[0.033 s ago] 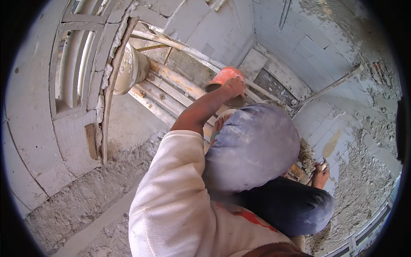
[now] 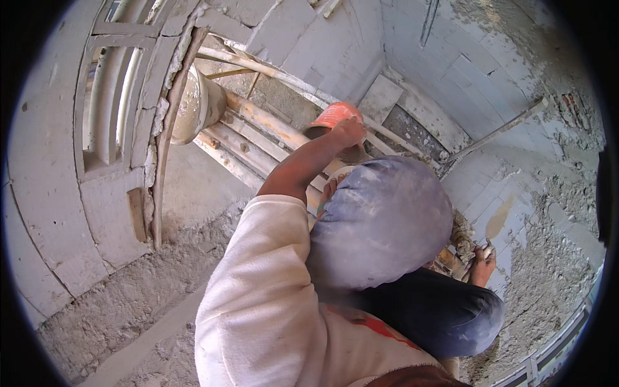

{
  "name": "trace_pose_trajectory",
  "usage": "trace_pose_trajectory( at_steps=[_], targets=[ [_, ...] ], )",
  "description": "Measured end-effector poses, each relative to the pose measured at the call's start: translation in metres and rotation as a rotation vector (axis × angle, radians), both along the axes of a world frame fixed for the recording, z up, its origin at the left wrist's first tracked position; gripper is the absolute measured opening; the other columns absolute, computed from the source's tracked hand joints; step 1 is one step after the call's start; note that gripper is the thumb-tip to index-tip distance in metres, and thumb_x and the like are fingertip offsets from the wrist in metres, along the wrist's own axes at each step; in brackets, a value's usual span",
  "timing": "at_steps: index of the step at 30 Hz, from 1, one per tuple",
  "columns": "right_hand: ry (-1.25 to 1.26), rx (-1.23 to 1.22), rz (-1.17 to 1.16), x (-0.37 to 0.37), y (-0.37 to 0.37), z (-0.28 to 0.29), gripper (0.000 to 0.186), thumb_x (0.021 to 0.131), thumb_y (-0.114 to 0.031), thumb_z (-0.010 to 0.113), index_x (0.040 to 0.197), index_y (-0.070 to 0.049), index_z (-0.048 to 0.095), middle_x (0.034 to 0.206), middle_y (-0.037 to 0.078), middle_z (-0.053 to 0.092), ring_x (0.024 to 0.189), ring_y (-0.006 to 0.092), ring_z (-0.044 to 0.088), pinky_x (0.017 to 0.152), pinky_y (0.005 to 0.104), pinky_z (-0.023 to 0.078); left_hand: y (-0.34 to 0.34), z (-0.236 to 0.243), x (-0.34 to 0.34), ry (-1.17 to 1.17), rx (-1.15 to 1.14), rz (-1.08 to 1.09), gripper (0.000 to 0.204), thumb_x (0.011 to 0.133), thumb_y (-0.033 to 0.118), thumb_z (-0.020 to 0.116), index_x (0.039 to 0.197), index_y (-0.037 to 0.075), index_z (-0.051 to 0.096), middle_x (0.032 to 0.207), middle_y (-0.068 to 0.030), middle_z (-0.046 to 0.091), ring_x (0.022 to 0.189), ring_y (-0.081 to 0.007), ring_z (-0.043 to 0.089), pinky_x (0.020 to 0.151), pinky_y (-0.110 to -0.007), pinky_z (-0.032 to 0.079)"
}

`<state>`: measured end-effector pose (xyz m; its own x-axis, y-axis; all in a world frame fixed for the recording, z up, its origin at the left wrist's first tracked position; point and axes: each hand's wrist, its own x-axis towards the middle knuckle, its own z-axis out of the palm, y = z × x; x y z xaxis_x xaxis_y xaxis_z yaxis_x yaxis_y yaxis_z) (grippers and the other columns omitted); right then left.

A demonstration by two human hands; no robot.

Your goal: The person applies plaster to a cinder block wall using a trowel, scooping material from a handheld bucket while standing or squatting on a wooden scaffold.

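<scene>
Orange bucket [image 2: 332, 115], upper centre of the frame, with the left hand [image 2: 350, 131] clamped on it. Trowel [image 2: 498, 220], right of centre, its blade pointing up the frame and its handle gripped by the right hand [image 2: 481, 266]. Between the hands, a dusty trousered knee [image 2: 387, 219]. Outward, upper left: stained poles [image 2: 264, 119] beside a larger pale bucket [image 2: 213, 103]. Upper right: pale block wall [image 2: 451, 77].

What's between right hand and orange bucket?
In this view, the dusty left knee lies across the line from the right hand to the orange bucket; depth can't be judged. Nothing visible separates the left hand from the bucket.
</scene>
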<state>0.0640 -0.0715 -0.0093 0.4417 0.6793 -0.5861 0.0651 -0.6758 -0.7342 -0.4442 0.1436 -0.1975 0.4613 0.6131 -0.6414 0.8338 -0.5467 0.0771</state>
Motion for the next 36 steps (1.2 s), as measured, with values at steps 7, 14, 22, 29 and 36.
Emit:
trace_pose_trajectory(
  at_steps=[7, 14, 22, 29, 36],
  targets=[
    [-0.079, -0.074, -0.114, -0.005, -0.040, -0.012, 0.014, 0.093, -0.006, 0.060, 0.103, -0.005, 0.051, 0.078, 0.009, 0.064, 0.041, 0.0128, 0.048, 0.036, 0.0277, 0.038, 0.041, 0.007, -0.091, 0.985, -0.027, 0.409, 0.052, 0.093, 0.031, 0.064, 0.141, 0.013, 0.057, 0.150, -0.0138, 0.048, 0.142, -0.0405, 0.037, 0.108, -0.060, 0.035],
    [-0.028, -0.009, -0.183, -0.021, -0.045, -0.024, 0.017, 0.092, -0.011, 0.064, 0.102, -0.005, 0.052, 0.076, 0.009, 0.064, 0.037, 0.0133, 0.047, 0.032, 0.0271, 0.034, 0.049, 0.065, -0.116, 0.163, -0.231, 0.589, 0.050, 0.088, 0.027, 0.066, 0.135, 0.010, 0.060, 0.138, -0.0194, 0.059, 0.130, -0.0362, 0.055, 0.106, -0.056, 0.040],
    [0.218, -0.053, 0.036, -0.062, 0.031, -0.030, 0.019, 0.093, -0.016, 0.066, 0.108, -0.007, 0.057, 0.065, 0.001, 0.055, 0.037, 0.0100, 0.044, 0.034, 0.0256, 0.034, -0.018, 0.114, -0.068, -0.975, 0.042, 1.127, 0.043, 0.094, 0.025, 0.067, 0.129, 0.001, 0.058, 0.124, -0.0164, 0.065, 0.111, -0.0295, 0.065, 0.097, -0.041, 0.051],
    [0.204, -0.024, 0.213, -0.120, 0.093, -0.024, 0.018, 0.095, -0.015, 0.064, 0.109, -0.008, 0.057, 0.065, -0.001, 0.052, 0.040, 0.0084, 0.044, 0.035, 0.0246, 0.034, -0.048, 0.184, -0.155, -1.873, 0.560, 1.879, 0.055, 0.101, 0.032, 0.060, 0.141, -0.001, 0.042, 0.137, -0.0191, 0.051, 0.127, -0.0336, 0.054, 0.104, -0.047, 0.048],
    [0.293, -0.023, 0.272, -0.140, 0.108, -0.030, 0.017, 0.096, -0.016, 0.062, 0.110, -0.008, 0.055, 0.063, -0.001, 0.049, 0.039, 0.0088, 0.043, 0.035, 0.0245, 0.035, -0.060, 0.229, -0.223, -2.128, 0.978, 1.985, 0.062, 0.103, 0.041, 0.052, 0.143, -0.003, 0.035, 0.141, -0.0230, 0.043, 0.134, -0.0351, 0.046, 0.111, -0.051, 0.045]
  ],
)
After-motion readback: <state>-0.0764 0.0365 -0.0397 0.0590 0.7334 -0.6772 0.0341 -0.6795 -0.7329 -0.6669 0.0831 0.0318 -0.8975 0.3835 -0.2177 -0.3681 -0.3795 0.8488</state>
